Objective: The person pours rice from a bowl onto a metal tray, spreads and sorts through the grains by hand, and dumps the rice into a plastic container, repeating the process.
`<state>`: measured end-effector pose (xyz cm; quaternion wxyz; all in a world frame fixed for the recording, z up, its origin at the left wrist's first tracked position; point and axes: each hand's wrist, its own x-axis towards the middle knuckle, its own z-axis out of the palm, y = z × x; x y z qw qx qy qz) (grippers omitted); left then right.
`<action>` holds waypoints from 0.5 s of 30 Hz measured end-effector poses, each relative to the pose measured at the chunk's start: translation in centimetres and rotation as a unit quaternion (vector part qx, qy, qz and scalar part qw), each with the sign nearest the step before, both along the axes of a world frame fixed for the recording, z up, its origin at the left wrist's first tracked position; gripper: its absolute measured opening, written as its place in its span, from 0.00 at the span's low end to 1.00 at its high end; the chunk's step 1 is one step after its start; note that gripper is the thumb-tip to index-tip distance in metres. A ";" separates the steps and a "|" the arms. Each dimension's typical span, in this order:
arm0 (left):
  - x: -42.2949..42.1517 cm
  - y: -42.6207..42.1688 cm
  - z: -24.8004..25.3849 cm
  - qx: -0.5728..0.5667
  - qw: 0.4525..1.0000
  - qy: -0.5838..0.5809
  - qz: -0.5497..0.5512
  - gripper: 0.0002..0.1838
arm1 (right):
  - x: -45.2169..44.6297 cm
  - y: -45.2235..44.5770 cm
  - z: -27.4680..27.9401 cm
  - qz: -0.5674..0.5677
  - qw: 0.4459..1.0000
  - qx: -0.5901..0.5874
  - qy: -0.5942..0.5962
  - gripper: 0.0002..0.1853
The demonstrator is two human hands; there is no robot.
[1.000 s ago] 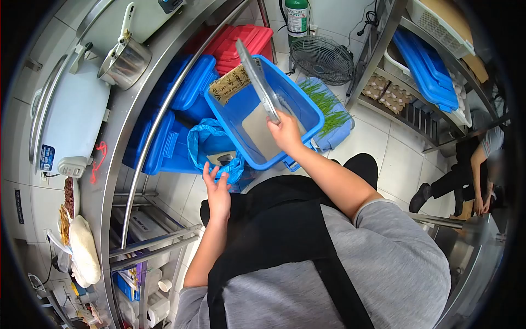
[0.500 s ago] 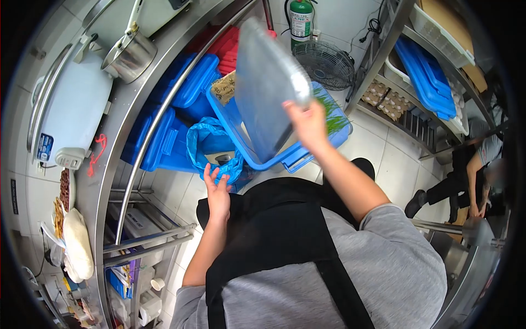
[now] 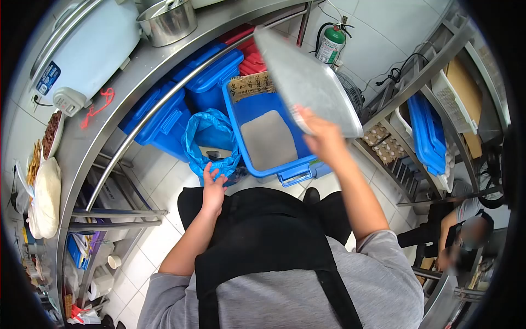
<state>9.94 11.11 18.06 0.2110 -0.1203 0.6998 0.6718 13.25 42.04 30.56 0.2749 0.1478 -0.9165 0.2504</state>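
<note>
My right hand (image 3: 322, 137) grips the near edge of a metal tray (image 3: 318, 82), which is tilted over the right side of an open blue bin (image 3: 245, 147). Inside the bin are a grey, flat, rectangular area (image 3: 268, 141) and a piece of printed cardboard (image 3: 249, 86) at the back wall. My left hand (image 3: 212, 189) is open, its fingers spread at the near rim of a blue plastic bag (image 3: 192, 137). Within the bag lie pale contents and a dark, shiny object (image 3: 215, 155) whose kind I cannot make out.
Lidded blue bins (image 3: 211, 74) stand under the steel counter (image 3: 118, 101), whose rail (image 3: 139, 134) curves past on the left. A fire extinguisher (image 3: 332, 43) and a partly hidden fan (image 3: 350, 90) are at the back. Egg trays (image 3: 383, 143) sit on the right shelf; another person (image 3: 452, 230) is beyond.
My right hand has swung the tray up and rightward, uncovering the bin's grey area. The green leaves seen at the bin's right are now hidden. My left hand stays by the bag.
</note>
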 end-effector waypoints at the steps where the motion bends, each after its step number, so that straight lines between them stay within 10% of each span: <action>1: 0.1 0.0 -0.1 0.002 1.000 -0.001 0.001 0.32 | -1.5 -0.6 -3.7 -0.005 0.998 0.043 -0.043 0.36; 15: 0.1 -1.8 -2.9 -0.008 0.999 -0.045 0.012 0.32 | -9.1 -12.5 -17.0 -0.035 0.962 0.259 -0.082 0.27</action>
